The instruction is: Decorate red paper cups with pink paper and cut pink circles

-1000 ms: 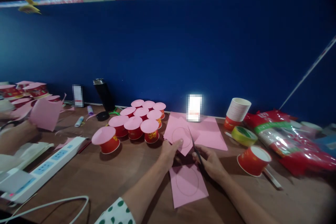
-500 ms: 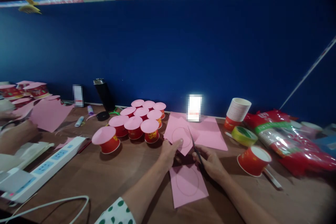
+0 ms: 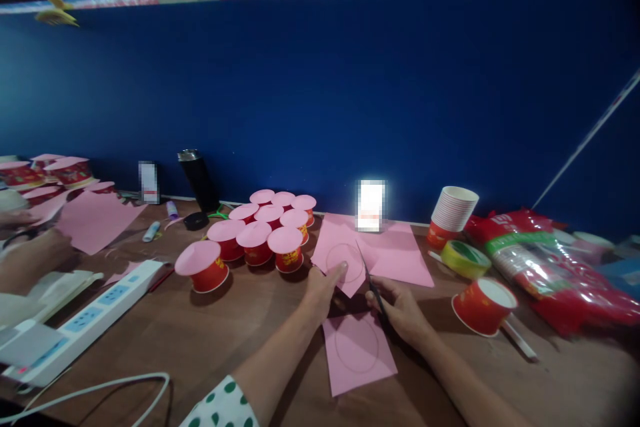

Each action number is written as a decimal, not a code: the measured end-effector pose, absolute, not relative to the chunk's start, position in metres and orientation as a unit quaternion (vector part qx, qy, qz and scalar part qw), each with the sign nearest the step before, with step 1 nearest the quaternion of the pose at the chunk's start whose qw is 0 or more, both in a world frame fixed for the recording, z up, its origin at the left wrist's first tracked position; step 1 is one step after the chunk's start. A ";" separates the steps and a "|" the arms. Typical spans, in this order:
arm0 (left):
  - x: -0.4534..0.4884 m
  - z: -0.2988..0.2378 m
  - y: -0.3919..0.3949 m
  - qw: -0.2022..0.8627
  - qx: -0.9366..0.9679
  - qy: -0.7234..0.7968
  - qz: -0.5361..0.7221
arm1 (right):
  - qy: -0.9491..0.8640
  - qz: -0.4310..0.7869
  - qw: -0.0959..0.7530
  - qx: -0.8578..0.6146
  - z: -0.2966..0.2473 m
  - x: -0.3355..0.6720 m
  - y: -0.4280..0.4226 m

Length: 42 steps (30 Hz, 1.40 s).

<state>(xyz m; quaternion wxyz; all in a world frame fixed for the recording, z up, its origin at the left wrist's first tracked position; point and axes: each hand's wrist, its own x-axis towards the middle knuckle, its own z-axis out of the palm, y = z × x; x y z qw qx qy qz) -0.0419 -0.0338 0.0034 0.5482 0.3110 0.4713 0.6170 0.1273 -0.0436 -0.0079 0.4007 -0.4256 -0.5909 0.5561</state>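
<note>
My left hand (image 3: 324, 287) pinches a pink paper piece (image 3: 350, 283) with a circle drawn on it, thumb on top. In my right hand (image 3: 397, 310) is a pair of dark scissors (image 3: 371, 278), its blades at the right edge of that piece, along the drawn circle. Below my hands a pink paper square (image 3: 357, 355) with another drawn circle lies on the table. Behind them, larger pink sheets (image 3: 400, 250) lie flat. Several red paper cups topped with pink paper discs (image 3: 285, 240) stand left of my left hand.
On the right are stacked paper cups (image 3: 454, 210), yellow-green tape (image 3: 466, 260), a red cup (image 3: 484, 307) and a shiny red bag (image 3: 550, 260). On the left are a power strip (image 3: 95, 310), a black flask (image 3: 199, 180) and another person's hands (image 3: 37, 253) holding scissors and pink paper.
The pink piece in my left hand and my scissors have shifted very slightly left. The other person's pink paper has moved a little to the right. Everything else looks the same.
</note>
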 end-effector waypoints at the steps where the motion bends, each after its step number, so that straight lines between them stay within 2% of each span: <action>1: -0.042 0.003 -0.034 0.544 0.315 0.475 0.615 | -0.592 0.555 0.399 -0.427 -0.008 0.128 -0.043; 42: -0.042 0.009 -0.035 0.546 0.309 0.468 0.622 | -0.562 0.580 0.390 -0.443 -0.004 0.127 -0.045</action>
